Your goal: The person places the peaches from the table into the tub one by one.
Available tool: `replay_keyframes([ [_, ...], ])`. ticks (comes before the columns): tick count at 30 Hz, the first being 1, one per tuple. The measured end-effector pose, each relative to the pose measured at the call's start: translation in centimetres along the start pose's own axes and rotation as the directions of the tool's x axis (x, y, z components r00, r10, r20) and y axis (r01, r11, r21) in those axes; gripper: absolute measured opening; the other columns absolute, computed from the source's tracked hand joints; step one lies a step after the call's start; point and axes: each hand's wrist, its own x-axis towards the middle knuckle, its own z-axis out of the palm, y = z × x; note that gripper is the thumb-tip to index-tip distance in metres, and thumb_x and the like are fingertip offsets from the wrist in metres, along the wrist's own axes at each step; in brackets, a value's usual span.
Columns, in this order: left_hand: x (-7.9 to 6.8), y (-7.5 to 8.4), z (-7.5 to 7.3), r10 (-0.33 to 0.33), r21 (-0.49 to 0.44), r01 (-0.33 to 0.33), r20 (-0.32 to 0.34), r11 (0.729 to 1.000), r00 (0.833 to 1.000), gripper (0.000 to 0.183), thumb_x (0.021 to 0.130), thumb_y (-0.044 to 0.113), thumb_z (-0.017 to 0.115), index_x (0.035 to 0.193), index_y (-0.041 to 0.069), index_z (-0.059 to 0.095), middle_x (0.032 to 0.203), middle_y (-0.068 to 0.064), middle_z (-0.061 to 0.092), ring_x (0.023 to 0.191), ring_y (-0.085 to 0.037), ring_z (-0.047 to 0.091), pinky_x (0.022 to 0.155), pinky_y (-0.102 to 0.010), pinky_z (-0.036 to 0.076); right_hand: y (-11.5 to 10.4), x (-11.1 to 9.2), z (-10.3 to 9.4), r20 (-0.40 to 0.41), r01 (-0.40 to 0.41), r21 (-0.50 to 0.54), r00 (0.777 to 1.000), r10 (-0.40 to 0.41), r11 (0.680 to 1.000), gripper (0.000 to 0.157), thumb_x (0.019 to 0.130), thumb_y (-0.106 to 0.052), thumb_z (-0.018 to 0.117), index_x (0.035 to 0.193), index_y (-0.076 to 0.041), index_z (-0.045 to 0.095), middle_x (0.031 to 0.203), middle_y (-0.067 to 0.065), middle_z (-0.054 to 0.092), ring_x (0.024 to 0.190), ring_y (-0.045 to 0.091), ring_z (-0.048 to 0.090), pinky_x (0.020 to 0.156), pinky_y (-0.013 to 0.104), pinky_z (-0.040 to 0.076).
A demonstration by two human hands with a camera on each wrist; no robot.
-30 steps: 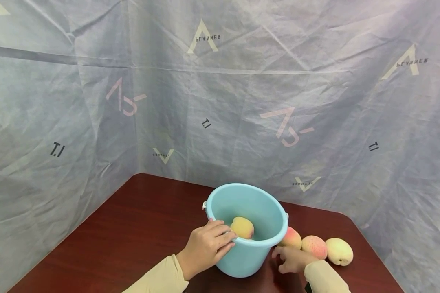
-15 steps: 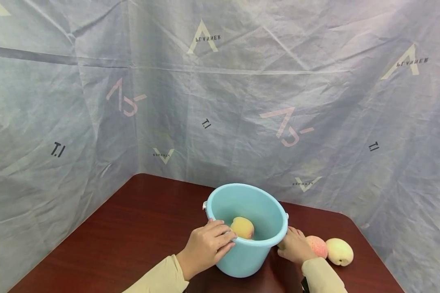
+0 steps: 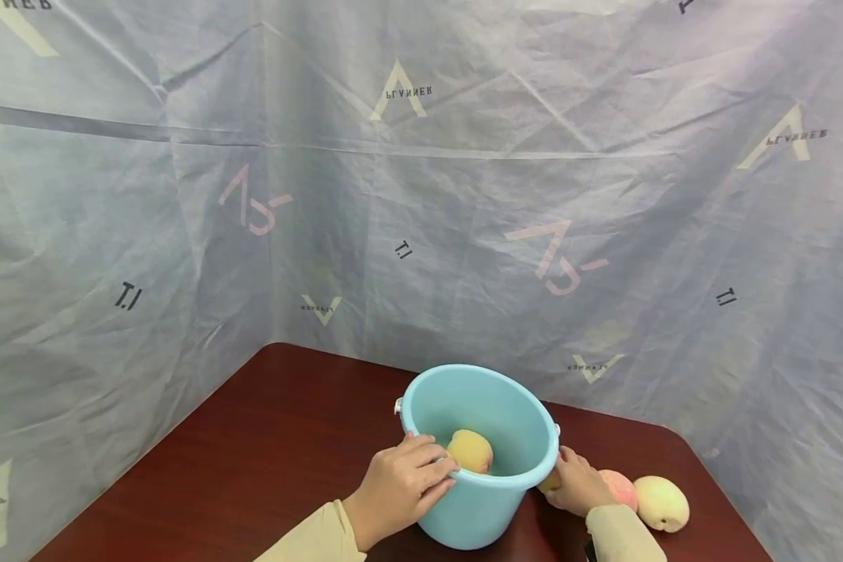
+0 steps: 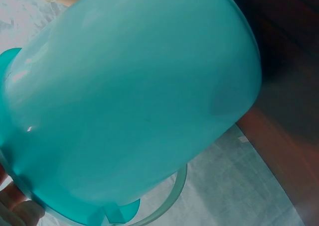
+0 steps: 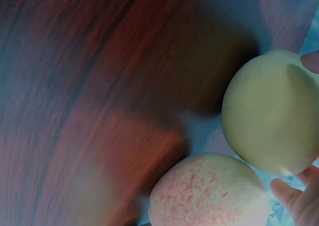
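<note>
Pale-blue, smooth plastic makes up the round bucket [image 3: 472, 511], upright on the dark red-brown wooden table [image 3: 253, 453]; it should be light, stiff and apt to slide, so the rim looks the surest hold. The left hand [image 3: 403, 480] grips that rim at its near side, fingers bent over the edge. Just beside the bucket, the right hand [image 3: 578, 482] pinches a rounded yellow peach [image 5: 271, 111] between fingers on opposite sides; whether it is off the table I cannot tell. Its skin looks smooth and probably firm, easily rolled; a hold across its widest part would suit, with gentle pressure in case it bruises. Near that hand lie a red-speckled peach [image 3: 620, 489] and a pale cream-yellow peach [image 3: 663, 503]. Another yellow peach [image 3: 472, 450] shows inside the bucket.
</note>
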Motion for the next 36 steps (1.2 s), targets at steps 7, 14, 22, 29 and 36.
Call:
replay_keyframes([
  [7,0.0,-0.1,0.2,0.010,0.003,-0.010,-0.009,1.000,1.000,0.013,0.095,0.026,0.064,0.091,0.017,0.072,0.089,0.007,0.068,0.091,-0.012,0.064,0.083,-0.019,0.054,-0.5,0.2,-0.3,0.029,-0.024,0.005,0.999,0.024,1.000,0.051,0.061,-0.017,0.082,0.109,-0.004,0.068,0.103,0.014,0.056,0.089,0.033,0.054,0.069,0.049,0.048],
  [14,-0.1,-0.1,0.3,0.015,-0.007,-0.016,-0.024,1.000,1.000,0.014,0.096,0.026,0.062,0.091,0.016,0.072,0.089,0.007,0.067,0.089,-0.011,0.063,0.083,-0.019,0.053,-0.8,-0.2,-0.3,0.155,0.036,0.147,0.986,-0.059,0.989,0.069,0.050,-0.004,0.081,0.116,0.001,0.063,0.108,0.015,0.061,0.075,0.023,0.050,0.066,0.039,0.045],
  [22,-0.1,-0.3,0.3,0.008,-0.001,-0.008,-0.022,1.000,1.000,0.017,0.097,0.027,0.061,0.091,0.016,0.073,0.089,0.006,0.067,0.090,-0.011,0.064,0.081,-0.020,0.054,-0.8,-0.7,-0.5,0.248,0.144,0.177,0.951,-0.186,0.974,0.076,0.049,-0.009,0.081,0.121,-0.002,0.059,0.110,0.016,0.060,0.085,0.023,0.050,0.067,0.038,0.046],
  [29,-0.1,-0.3,0.1,0.008,0.009,-0.008,-0.012,1.000,1.000,0.018,0.098,0.027,0.060,0.091,0.016,0.073,0.089,0.006,0.066,0.090,-0.012,0.065,0.081,-0.021,0.054,-0.5,-0.6,-1.0,0.285,0.189,0.226,0.925,-0.250,0.956,0.071,0.052,-0.010,0.082,0.118,0.001,0.060,0.102,0.011,0.063,0.087,0.023,0.052,0.071,0.038,0.048],
  [36,-0.1,-0.3,0.2,0.007,-0.004,-0.007,-0.011,1.000,1.000,0.016,0.096,0.027,0.062,0.091,0.017,0.073,0.089,0.007,0.067,0.091,-0.012,0.065,0.082,-0.021,0.054,-0.3,-0.2,-3.0,0.310,0.194,0.309,0.905,-0.292,0.931,0.063,0.056,-0.010,0.078,0.115,0.001,0.060,0.098,0.004,0.060,0.079,0.015,0.048,0.070,0.031,0.046],
])
